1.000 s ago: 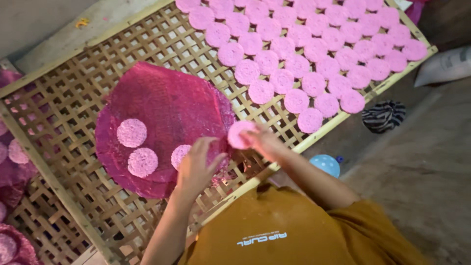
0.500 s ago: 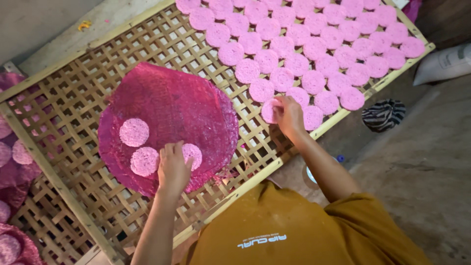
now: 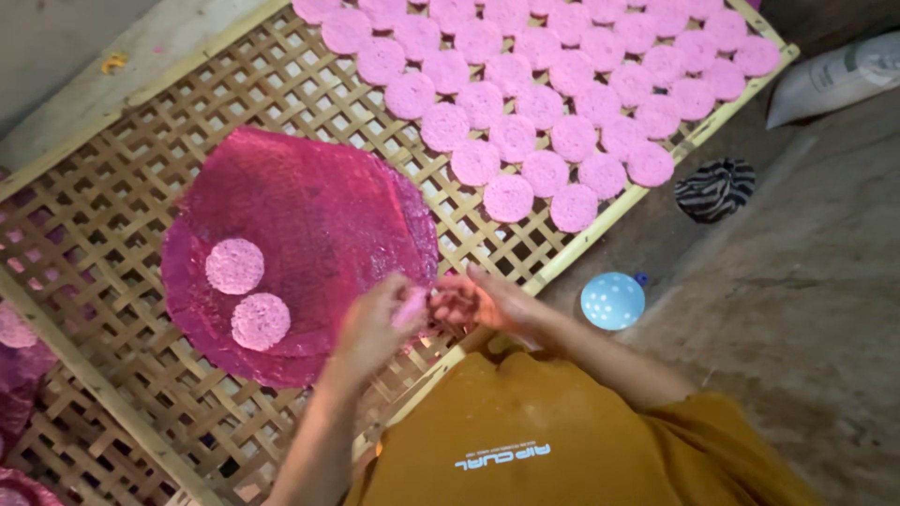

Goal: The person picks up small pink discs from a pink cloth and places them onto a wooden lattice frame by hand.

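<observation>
Down at the near edge of the big dark-pink mat (image 3: 300,234), both hands meet over one small pink disc (image 3: 411,306). That disc is pale, round and thin, with a grainy, crumbly-looking face, and it sits just at the mat's lower right rim. The left hand (image 3: 375,323) curls its fingers around the disc and pinches it. The right hand (image 3: 478,302) comes in from the other side with its fingertips bent toward the same disc, touching or nearly touching it; whether it really grips cannot be told.

The mat is a wide, roughly round sheet with a rough, netted surface and a slight shine. Two more discs (image 3: 247,292) lie flat on its left part, close together, one above the other.

Under the mat is a bamboo rack (image 3: 122,187), woven of flat pale strips into an open lattice of square holes, with a straight frame along its edges. On its far right part, rows of pink discs (image 3: 553,103) lie side by side, edges touching or almost so.

Off the rack, on the grey ground, lie a blue spotted ball (image 3: 612,300) and a bundle of striped cloth (image 3: 715,189).
</observation>
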